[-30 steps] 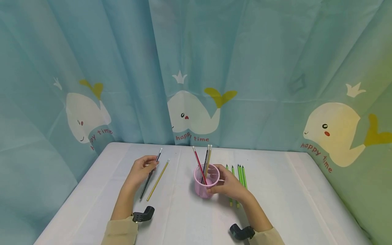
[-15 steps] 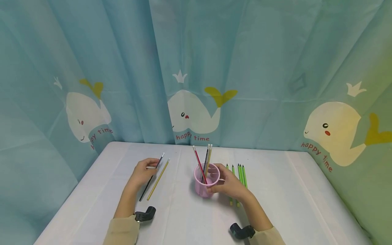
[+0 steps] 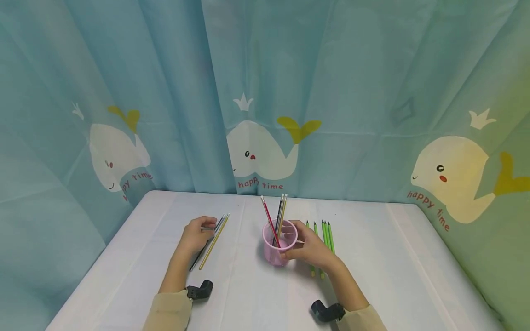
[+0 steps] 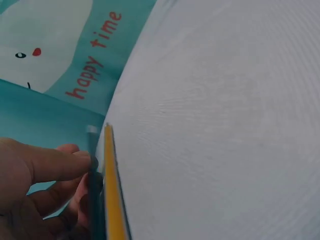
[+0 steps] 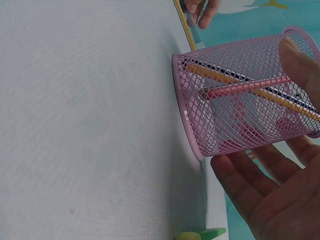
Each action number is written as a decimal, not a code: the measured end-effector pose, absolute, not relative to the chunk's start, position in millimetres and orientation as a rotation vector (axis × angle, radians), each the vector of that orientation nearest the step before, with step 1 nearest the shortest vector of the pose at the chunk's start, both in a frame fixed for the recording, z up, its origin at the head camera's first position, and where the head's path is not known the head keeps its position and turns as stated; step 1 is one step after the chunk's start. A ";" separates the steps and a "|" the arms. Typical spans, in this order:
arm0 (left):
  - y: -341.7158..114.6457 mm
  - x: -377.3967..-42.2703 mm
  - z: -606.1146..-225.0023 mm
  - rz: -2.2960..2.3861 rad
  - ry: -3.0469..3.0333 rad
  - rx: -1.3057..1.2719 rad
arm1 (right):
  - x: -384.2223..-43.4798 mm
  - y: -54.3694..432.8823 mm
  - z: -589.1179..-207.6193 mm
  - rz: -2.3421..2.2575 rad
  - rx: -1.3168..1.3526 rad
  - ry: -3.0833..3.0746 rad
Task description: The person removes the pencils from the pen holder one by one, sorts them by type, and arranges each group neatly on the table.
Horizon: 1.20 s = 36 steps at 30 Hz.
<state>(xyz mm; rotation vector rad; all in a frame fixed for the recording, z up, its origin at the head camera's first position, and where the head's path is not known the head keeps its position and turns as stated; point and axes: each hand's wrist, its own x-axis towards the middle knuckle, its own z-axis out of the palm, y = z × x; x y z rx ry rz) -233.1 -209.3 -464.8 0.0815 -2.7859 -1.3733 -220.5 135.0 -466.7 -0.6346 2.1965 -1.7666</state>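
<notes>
My left hand (image 3: 195, 235) pinches a black pencil (image 3: 196, 262) between thumb and fingers, low over the table's left half. A yellow pencil (image 3: 213, 242) lies right alongside it; in the left wrist view that yellow pencil (image 4: 114, 190) runs beside the dark pencil (image 4: 94, 200). My right hand (image 3: 311, 250) grips a pink mesh pen cup (image 3: 274, 256), thumb on the near side, fingers round the far side. Upright in the cup, a red pencil (image 3: 268, 214) leans left, with dark and gold pencils (image 3: 283, 211) beside it. The right wrist view shows them through the mesh wall (image 5: 220, 135).
Several green pencils (image 3: 331, 241) lie on the white table (image 3: 381, 266) to the right of the cup, partly behind my right hand. A blue curtain (image 3: 356, 92) with printed whales hangs along the table's back edge. Each wrist wears a black camera (image 3: 327, 312).
My left hand has moved slightly right and toward me, bringing the black pencil down close beside the yellow one. My right hand and the cup stay in place.
</notes>
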 end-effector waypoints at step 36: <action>-157.6 -224.7 -427.6 -2.295 -2.205 -0.145 | -219.9 134.8 -465.7 -1.783 -0.649 2.176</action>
